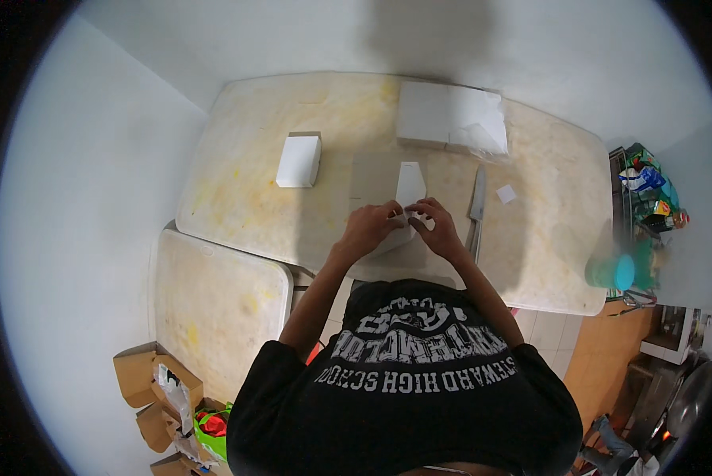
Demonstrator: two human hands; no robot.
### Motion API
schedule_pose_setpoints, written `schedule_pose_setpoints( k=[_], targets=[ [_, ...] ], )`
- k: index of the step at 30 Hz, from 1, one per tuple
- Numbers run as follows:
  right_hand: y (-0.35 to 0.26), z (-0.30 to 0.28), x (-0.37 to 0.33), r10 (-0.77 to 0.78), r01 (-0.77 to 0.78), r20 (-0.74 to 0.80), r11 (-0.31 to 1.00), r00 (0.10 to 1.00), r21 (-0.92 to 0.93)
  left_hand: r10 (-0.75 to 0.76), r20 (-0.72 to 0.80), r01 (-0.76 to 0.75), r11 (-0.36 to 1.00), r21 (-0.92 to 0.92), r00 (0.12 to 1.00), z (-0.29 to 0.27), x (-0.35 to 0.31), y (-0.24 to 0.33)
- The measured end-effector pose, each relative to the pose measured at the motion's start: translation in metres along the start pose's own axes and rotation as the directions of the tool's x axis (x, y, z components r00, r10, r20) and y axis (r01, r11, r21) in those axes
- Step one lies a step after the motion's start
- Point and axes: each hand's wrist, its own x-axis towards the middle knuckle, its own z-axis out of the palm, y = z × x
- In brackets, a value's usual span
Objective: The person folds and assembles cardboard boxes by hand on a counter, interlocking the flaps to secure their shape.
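Note:
A white cardboard box piece [410,184] with a pointed upper side stands out between my hands at the table's near middle. My left hand [373,225] is closed, its fingertips pinching the near end of the card. On the other side, my right hand [437,228] curls its thumb and fingers toward the same end. Both hands hide the part they grip, so the fold there cannot be made out. To the right of my right hand lies a long knife [478,197], blade pointing away. A small white paper square [506,193] rests beyond it.
A closed white box [298,162] stands at the left. At the back lies a large white stack [435,115] with clear plastic at its corner. A teal-lidded container [610,272] sits at the right edge. Opened brown cartons [145,381] are beside the lower-left table [221,285].

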Motion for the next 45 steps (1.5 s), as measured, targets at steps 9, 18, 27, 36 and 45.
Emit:
schedule_pose_setpoints(
  k=[9, 18, 27, 36, 45],
  targets=[
    [0.006, -0.007, 0.005, -0.031, 0.040, 0.070, 0.990, 0.997, -0.132, -0.019, 0.134, 0.039, 0.989, -0.146, 0.991, -0.006, -0.007, 0.005],
    [0.017, -0.002, 0.003, 0.115, -0.123, 0.050, 0.970, 0.992, 0.208, -0.181, 0.084, 0.199, 0.922, -0.333, 0.980, 0.003, -0.015, -0.024],
    [0.006, -0.002, 0.004, 0.081, -0.081, -0.004, 0.996, 0.997, 0.027, -0.135, 0.075, 0.153, 0.917, -0.369, 0.988, 0.001, -0.020, -0.013],
    [-0.006, -0.006, 0.006, 0.121, -0.123, -0.025, 0.989, 0.992, -0.086, 0.013, -0.060, -0.007, 0.994, 0.109, 0.998, 0.001, -0.031, 0.018],
    [-0.029, -0.015, 0.010, -0.156, 0.159, 0.037, 0.924, 0.987, -0.348, 0.269, -0.119, -0.198, 0.889, 0.413, 0.956, -0.005, -0.021, 0.018]
  ],
)
